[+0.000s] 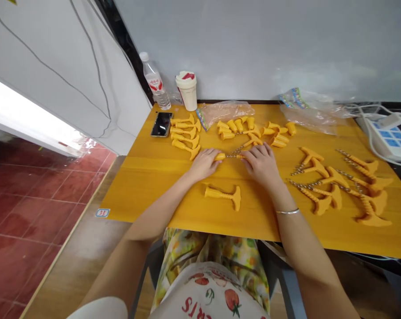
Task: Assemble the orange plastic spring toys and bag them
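My left hand [204, 165] is closed around a yellow ribbed plastic cap [219, 157] above the middle of the table. Facing it, my right hand [262, 163] grips a yellow T-handled screw peg, most of it hidden by the fingers. Its metal spiral [232, 155] points left toward the cap; whether the two touch I cannot tell. Nearer my lap lies a capped peg [224, 195]. Several capped pegs [185, 136] are lined up at the left. Behind my hands are loose caps [236, 125], and more caps [278, 133] lie to their right.
Uncapped pegs [333, 177] with bare spirals are spread over the right side. A phone [161, 124], water bottle [155, 82] and lidded cup [187, 91] stand or lie at the back left. Plastic bags [227, 110] line the wall; a power strip [389, 139] sits far right.
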Available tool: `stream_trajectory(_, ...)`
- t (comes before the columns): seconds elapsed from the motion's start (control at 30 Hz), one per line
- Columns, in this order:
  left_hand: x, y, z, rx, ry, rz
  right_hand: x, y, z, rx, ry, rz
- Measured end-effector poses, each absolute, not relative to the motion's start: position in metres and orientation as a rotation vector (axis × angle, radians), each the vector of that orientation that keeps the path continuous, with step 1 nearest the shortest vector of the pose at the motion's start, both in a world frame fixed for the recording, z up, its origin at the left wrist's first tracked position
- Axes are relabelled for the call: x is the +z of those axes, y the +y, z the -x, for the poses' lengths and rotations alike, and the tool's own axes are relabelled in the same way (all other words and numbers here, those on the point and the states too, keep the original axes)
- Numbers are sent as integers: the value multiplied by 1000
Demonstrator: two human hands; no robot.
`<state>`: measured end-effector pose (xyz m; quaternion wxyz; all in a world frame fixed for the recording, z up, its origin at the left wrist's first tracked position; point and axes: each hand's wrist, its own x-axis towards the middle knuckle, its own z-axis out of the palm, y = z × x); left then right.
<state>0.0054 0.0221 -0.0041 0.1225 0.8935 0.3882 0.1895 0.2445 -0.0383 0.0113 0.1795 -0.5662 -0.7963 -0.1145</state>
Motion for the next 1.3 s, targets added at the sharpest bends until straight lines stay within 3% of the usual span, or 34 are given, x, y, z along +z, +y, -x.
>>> stream_trajectory(0.2,-5,24,1,568,1158,-2640,10,-37,-242,-320,-2222,1645)
stream_trajectory(0.57,-9,15,-3,749,672,-2466,1,-44,-221,37,-2262,1287)
stream_trajectory(0.73,-2,11,-2,707,625,-2690,3,-49,-216,630,-1852,1538)
stream_trajectory(0.87,-1,8,-4,741,652,-2722,13,-50,-211,1333,-1470,1425)
stream_trajectory(0.93,-4,10,-4,746,649,-2571,16,-50,-211,1452,-1420,1386)
stream_trajectory(1.0,-8,14,-4,789,687,-2358,17,-50,-214,1249,-1472,1412)
stream_trajectory(1.17,-15,20,-3,840,832,-2101,13,-48,-226,229,-1949,1278)
stream_trajectory(1.3,-16,22,-2,859,874,-2191,11,-48,-226,182,-2135,1318)
